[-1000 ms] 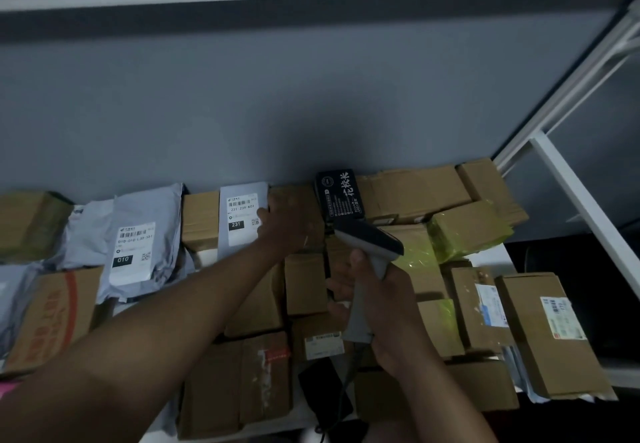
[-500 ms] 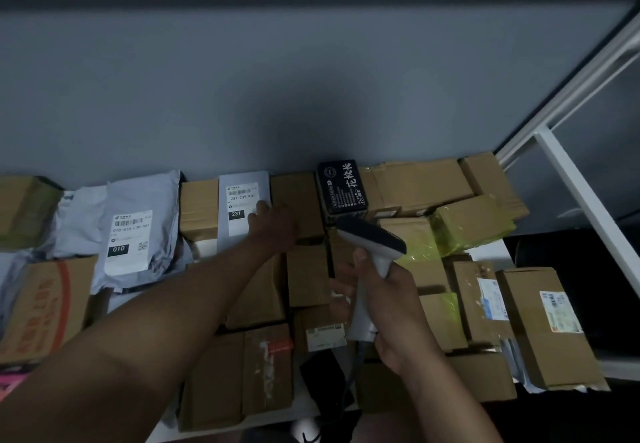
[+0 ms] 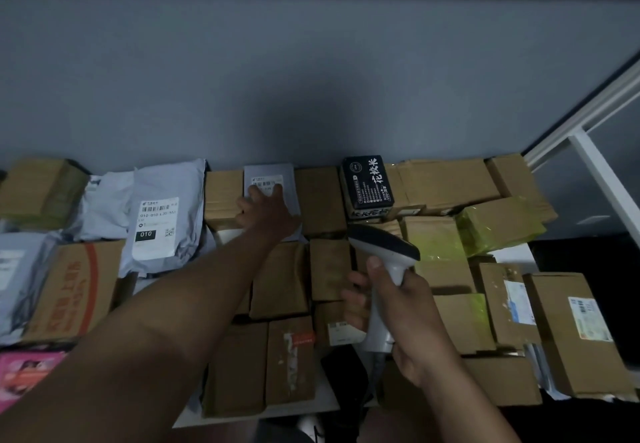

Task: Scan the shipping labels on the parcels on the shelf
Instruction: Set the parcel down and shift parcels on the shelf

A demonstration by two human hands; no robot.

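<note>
The room is lying dim and bluish, with a soft shadow pooling on the flat grey wall. Edges are bowing outward, and the white printed shipping labels are looking slightly soft.

We see parcels packed across the shelf: brown cardboard boxes, some yellow-taped. Grey mailer bag leans on the back wall, white label reading "010" facing out. Small grey parcel upright beside it, its shipping label partly covered. Black printed box upright farther right.
</note>
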